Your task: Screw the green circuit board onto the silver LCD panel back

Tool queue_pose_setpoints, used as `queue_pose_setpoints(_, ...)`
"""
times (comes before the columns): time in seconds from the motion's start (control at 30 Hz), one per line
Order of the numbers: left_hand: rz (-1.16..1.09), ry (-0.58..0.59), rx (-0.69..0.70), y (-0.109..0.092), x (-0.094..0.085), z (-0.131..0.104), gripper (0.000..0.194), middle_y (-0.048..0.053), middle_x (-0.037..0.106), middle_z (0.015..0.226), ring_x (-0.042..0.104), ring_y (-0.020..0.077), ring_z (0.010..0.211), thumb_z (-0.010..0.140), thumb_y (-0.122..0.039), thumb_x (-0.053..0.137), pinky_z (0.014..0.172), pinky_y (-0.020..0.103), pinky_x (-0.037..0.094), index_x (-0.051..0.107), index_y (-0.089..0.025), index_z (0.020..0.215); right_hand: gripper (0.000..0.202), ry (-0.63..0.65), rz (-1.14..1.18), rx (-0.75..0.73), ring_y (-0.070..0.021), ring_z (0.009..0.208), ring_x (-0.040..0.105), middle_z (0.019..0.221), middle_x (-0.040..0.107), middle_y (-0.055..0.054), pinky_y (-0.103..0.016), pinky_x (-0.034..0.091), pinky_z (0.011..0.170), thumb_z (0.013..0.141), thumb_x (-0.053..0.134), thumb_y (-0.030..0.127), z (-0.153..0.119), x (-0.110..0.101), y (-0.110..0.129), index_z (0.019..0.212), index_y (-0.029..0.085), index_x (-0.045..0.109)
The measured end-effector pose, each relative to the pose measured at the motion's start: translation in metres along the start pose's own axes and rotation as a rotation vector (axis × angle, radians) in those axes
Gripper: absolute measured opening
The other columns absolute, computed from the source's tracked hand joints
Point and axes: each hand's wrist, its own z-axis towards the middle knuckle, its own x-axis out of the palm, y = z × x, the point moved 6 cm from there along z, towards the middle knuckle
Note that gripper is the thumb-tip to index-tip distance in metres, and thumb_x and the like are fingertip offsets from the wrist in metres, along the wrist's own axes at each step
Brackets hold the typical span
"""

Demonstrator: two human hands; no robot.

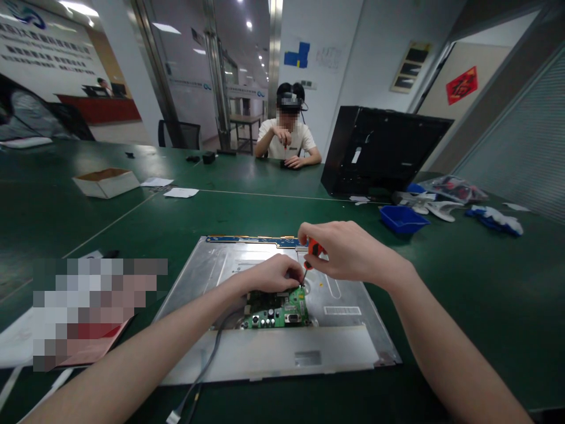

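A silvery metal panel (348, 294) lies flat on the green table, with a green circuit board (276, 312) on its middle. My right hand (339, 250) is closed round the red and black handle of a screwdriver (315, 250), whose tip points down at the board's upper right corner. Close beside that tip, my left hand (280, 274) has its fingers bent together at the board's top edge; whatever they pinch is too small to see. From the board's left side a grey cable (210, 359) runs toward the near edge, ending in a white connector (173, 417).
A black monitor (384, 153) stands at the back right, near a blue tray (402, 218) and a blue and white glove (495, 220). An open box (106, 182) and papers (180, 192) lie at the back left. Another person (289, 135) sits across the table (247, 206).
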Motion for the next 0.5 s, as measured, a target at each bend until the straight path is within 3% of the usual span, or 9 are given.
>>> queue_pose_setpoints(0.1, -0.012, -0.009, 0.000, -0.002, -0.001, 0.000, 0.017, 0.001, 0.070, 0.078, 0.062, 0.0144, 0.071, 0.074, -0.006, 0.059, 0.068, 0.023, 0.044, 0.070, -0.013, 0.085, 0.020, 0.018, 0.023, -0.015, -0.0164, 0.074, 0.063, 0.087, 0.071, 0.000, -0.025, 0.026, 0.054, 0.083, 0.060, 0.024, -0.001, 0.000, 0.001, 0.103, 0.024, 0.056)
queue_pose_setpoints(0.3, 0.027, -0.004, -0.018, -0.008, -0.002, -0.001, 0.019, 0.004, 0.071, 0.082, 0.063, 0.0158, 0.074, 0.073, -0.002, 0.057, 0.070, 0.024, 0.045, 0.070, -0.012, 0.083, 0.021, 0.023, -0.167, 0.085, -0.0203, 0.067, 0.064, 0.077, 0.071, -0.003, -0.027, 0.020, 0.051, 0.091, 0.055, 0.044, 0.005, 0.001, 0.001, 0.092, 0.024, 0.062)
queue_pose_setpoints(0.5, 0.183, 0.003, 0.008, -0.013, -0.002, -0.001, 0.018, 0.004, 0.072, 0.083, 0.063, 0.0170, 0.076, 0.075, -0.003, 0.057, 0.070, 0.025, 0.044, 0.069, -0.014, 0.083, 0.011, 0.026, -0.125, 0.019, -0.0166, 0.065, 0.061, 0.079, 0.069, -0.002, -0.027, 0.021, 0.050, 0.092, 0.053, 0.031, 0.004, 0.001, 0.009, 0.091, 0.022, 0.057)
